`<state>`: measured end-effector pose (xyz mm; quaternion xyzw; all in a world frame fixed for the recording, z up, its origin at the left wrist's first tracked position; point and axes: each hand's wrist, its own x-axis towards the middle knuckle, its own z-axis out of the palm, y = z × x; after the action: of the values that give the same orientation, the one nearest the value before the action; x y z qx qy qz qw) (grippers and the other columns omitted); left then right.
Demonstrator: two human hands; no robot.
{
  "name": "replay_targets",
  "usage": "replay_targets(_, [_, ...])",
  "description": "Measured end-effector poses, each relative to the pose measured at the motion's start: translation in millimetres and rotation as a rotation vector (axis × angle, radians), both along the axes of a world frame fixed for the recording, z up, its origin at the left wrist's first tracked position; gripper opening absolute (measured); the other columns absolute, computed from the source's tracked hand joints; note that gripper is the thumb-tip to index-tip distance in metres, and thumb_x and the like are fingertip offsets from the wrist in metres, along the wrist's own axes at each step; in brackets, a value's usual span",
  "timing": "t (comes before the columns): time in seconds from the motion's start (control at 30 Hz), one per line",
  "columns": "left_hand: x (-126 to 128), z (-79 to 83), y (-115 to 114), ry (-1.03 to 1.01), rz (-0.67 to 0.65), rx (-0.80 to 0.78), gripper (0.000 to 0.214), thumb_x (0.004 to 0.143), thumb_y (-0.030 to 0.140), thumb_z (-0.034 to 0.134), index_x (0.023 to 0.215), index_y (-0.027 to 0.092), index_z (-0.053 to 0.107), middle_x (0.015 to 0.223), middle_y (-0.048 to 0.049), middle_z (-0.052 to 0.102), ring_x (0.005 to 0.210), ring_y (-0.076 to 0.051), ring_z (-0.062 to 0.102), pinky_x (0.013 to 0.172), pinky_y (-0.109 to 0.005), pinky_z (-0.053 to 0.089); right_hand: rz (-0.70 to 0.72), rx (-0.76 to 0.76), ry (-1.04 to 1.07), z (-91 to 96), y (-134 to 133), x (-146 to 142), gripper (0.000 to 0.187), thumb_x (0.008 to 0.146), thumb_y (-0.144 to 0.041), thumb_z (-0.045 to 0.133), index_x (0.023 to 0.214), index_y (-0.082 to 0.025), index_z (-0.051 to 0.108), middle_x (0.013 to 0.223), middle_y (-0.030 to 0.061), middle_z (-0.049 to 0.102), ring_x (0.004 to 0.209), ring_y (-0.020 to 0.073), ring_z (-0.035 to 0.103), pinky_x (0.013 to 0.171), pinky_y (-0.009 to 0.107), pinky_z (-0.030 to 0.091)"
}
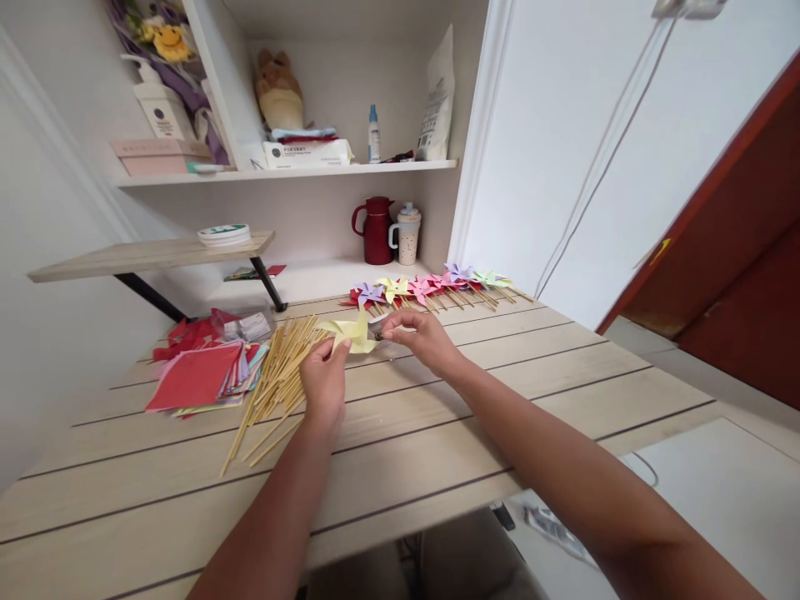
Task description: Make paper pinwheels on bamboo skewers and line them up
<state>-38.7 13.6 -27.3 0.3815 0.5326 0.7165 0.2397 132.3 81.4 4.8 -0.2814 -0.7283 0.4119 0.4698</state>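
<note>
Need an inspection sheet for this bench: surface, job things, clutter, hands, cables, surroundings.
Surface: table, wood-look slats, dark grooves.
Job things: yellow paper pinwheel in hand; loose sticks beside paper sheets; row of pinwheels on sticks along the back.
Clutter: red pieces heaped left, material unclear.
Hands: left hand holds the yellow pinwheel; right hand pinches a small dark thing, identity unclear.
Cables: pale cable hanging down the wall, right.
Surroundings: shelf with plush toy; red jug, lidded cup underneath.

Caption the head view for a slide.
Left hand holding a yellow paper pinwheel, right hand beside it, near slender tan sticks.
</note>
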Motion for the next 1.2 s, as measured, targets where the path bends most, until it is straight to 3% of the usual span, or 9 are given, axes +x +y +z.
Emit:
replay_targets(0.17, [-1,-0.3,-2,0.021,-0.033,0.008,0.021,0.074,0.034,0.074,0.088,0.02,0.078,0.096,-0.0046,0.074,0.094,-0.022,0.064,0.085,-0.034,0.049,0.08,-0.043,0.002,4.6,-16,-8,0.009,0.076,-0.03,0.076,0.076,-0.021,0.074,0.118,0.0067,0.071,0.114,0.0232,0.063,0.101,0.037,0.044])
replay_targets(0.27, [0,-0.2,-2,0.052,-0.048,0.013,0.02,0.074,0.034,0.073,0.087,0.019,0.078,0.095,-0.005,0.074,0.093,-0.023,0.064,0.086,-0.035,0.048,0.072,-0.057,-0.013,1.8,-18,-11,0.008,0.075,-0.028,0.077,0.075,-0.02,0.075,0.122,0.007,0.069,0.119,0.024,0.061,0.104,0.037,0.041])
replay_targets(0.33, [0,0.0,-2,0.085,-0.054,0.014,0.018,0.075,0.033,0.073,0.085,0.019,0.079,0.093,-0.005,0.073,0.093,-0.023,0.064,0.087,-0.035,0.048,0.072,-0.065,-0.028,-0.5,-18,-13,0.008,0.075,-0.028,0.076,0.075,-0.02,0.074,0.117,0.0064,0.071,0.116,0.0236,0.062,0.103,0.036,0.041])
replay_targets(0.53, [3,1.1,-2,0.2,-0.093,0.048,0.014,0.075,0.031,0.073,0.081,0.02,0.079,0.089,-0.0046,0.071,0.091,-0.022,0.064,0.09,-0.034,0.047,0.063,-0.095,-0.053,-2.7,-16,-15,0.015,0.077,-0.033,0.071,0.075,-0.019,0.069,0.077,-0.0003,0.068,0.079,0.0174,0.061,0.082,0.031,0.045])
replay_targets(0.7, [5,1.8,-3,0.179,-0.106,0.041,0.017,0.076,0.032,0.074,0.084,0.019,0.08,0.092,-0.006,0.072,0.093,-0.022,0.064,0.091,-0.035,0.047,0.003,-0.166,0.071,-6.3,-10,-16,0.017,0.073,-0.035,0.072,0.073,-0.018,0.067,0.074,-0.0003,0.065,0.075,0.0162,0.057,0.079,0.031,0.044])
replay_targets(0.9, [6,2.9,-5,0.178,-0.059,0.02,0.017,0.075,0.032,0.072,0.083,0.017,0.079,0.093,-0.0063,0.073,0.093,-0.022,0.064,0.09,-0.034,0.047,0.062,-0.22,0.154,-8.6,-8,-16,0.02,0.067,-0.035,0.078,0.071,-0.018,0.07,0.077,0.0011,0.067,0.078,0.0173,0.058,0.082,0.034,0.044])
replay_targets(1.03, [3,-1.0,-3,0.129,0.0,-0.007,0.017,0.075,0.031,0.073,0.084,0.017,0.078,0.092,-0.0054,0.072,0.092,-0.022,0.064,0.087,-0.034,0.048,0.092,-0.292,0.188,-5.0,-12,-16,0.027,0.063,-0.041,0.085,0.068,-0.019,0.069,0.091,0.0053,0.072,0.091,0.0218,0.064,0.089,0.038,0.045])
replay_targets(1.2, [-1,-5.3,0,0.018,0.117,0.012,0.01,0.073,0.028,0.074,0.074,0.018,0.073,0.076,-0.0002,0.066,0.083,-0.02,0.063,0.08,-0.031,0.05,0.13,-0.342,0.2,-2.0,-16,-15,0.027,0.064,-0.04,0.085,0.068,-0.018,0.071,0.116,0.0121,0.073,0.112,0.0279,0.064,0.099,0.044,0.043])
